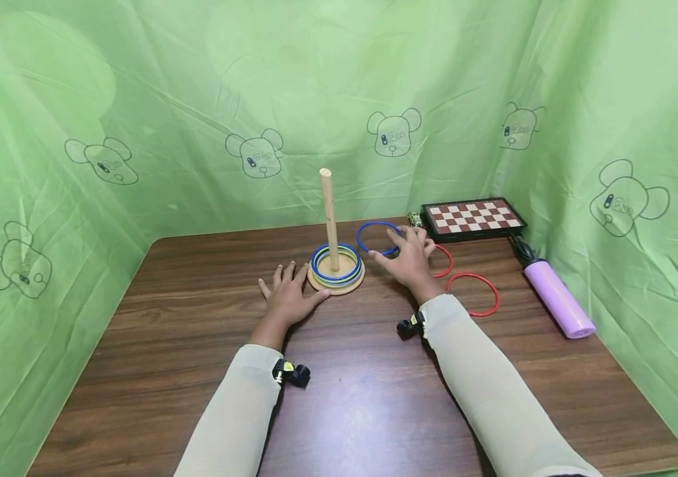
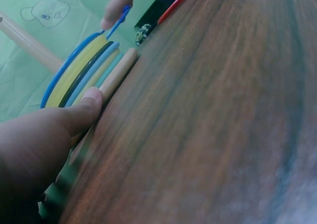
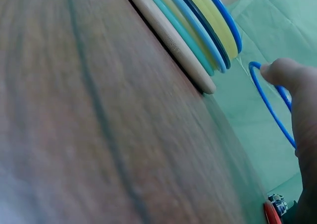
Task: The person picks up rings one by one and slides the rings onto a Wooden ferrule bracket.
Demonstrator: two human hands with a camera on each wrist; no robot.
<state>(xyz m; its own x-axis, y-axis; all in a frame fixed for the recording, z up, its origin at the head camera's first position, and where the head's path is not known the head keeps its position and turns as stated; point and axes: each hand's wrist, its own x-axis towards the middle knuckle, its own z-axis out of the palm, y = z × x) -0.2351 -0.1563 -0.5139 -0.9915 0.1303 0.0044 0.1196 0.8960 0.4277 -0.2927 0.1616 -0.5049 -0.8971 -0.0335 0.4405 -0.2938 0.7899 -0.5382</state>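
A wooden peg (image 1: pixel 330 218) rises from a round wooden base (image 1: pixel 347 289). Several stacked rings (image 3: pixel 221 30) in blue, yellow, black, light blue and teal lie around its foot. To the right of the peg, my right hand (image 1: pixel 407 260) pinches a blue ring (image 3: pixel 267 106), raised off the table and tilted. Part of that ring is hidden by the fingers. My left hand (image 1: pixel 289 299) is spread on the table left of the base, fingers extended. Its thumb (image 2: pixel 90 101) touches the edge of the base.
Two red rings (image 1: pixel 498 299) lie on the brown table (image 1: pixel 196 331) right of my right hand, one partly covered. Behind are a small patterned toy (image 1: pixel 414 219) and a checkered game board (image 1: pixel 475 217). A purple pump (image 1: pixel 558 298) lies far right. Green cloth (image 1: pixel 315 79) surrounds the table.
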